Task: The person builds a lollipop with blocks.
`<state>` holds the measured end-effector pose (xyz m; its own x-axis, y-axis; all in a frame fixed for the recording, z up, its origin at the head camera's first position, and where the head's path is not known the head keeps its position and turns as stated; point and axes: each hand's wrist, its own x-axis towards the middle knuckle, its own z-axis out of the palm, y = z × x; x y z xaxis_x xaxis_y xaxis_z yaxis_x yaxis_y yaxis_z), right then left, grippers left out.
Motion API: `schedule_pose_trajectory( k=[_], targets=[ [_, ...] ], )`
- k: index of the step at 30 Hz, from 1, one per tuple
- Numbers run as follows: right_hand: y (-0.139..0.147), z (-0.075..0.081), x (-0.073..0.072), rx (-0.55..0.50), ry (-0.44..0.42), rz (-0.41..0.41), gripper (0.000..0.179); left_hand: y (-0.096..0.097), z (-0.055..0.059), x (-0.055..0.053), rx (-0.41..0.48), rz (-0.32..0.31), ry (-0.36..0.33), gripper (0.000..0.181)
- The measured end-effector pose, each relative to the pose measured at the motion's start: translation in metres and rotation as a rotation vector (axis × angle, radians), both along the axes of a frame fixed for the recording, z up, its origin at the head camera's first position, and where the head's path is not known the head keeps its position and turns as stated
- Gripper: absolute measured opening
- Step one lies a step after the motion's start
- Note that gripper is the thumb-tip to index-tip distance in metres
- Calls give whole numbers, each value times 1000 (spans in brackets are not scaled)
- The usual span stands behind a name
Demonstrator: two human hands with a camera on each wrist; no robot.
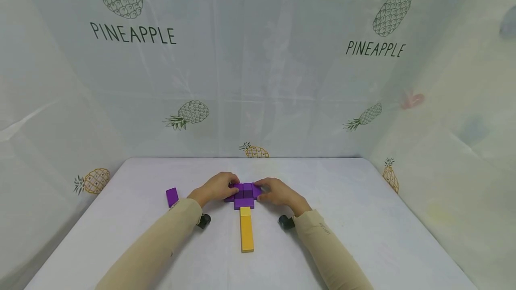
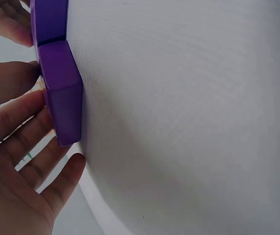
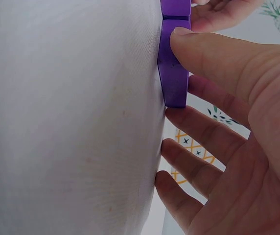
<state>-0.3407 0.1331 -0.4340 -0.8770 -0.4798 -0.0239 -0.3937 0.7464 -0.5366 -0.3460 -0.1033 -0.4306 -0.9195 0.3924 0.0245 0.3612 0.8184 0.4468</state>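
Note:
Several purple blocks lie together on the white table in a cluster, with a front block (image 1: 243, 203) nearest the person. At its left end my left hand (image 1: 217, 187) pinches a purple block (image 2: 63, 98), thumb on the near side and fingers behind. My right hand (image 1: 278, 192) grips the right end purple block (image 3: 173, 78) between thumb and index finger, its other fingertips resting on the tabletop. A yellow bar (image 1: 247, 235) runs from the front block toward the person, with a short yellow piece (image 1: 245, 211) at its top. The fingers partly hide the end blocks.
One loose purple block (image 1: 172, 196) lies on the table left of the left hand. Black wrist devices (image 1: 204, 221) show beneath both sleeves. A pale curtain (image 1: 258, 70) printed with pineapples hangs behind the white table (image 1: 342, 182).

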Motion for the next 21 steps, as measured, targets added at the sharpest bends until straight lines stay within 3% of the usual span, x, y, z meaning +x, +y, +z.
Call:
schedule_pose_trajectory(
  k=[13, 21],
  targets=[
    [0, 0, 0, 11, 12, 7, 49, -20, -1, 7, 2, 16, 36, 31],
    [-1, 0, 1, 14, -1, -15, 48, -32, -3, 17, 30, -38, 25, 54]
  ],
)
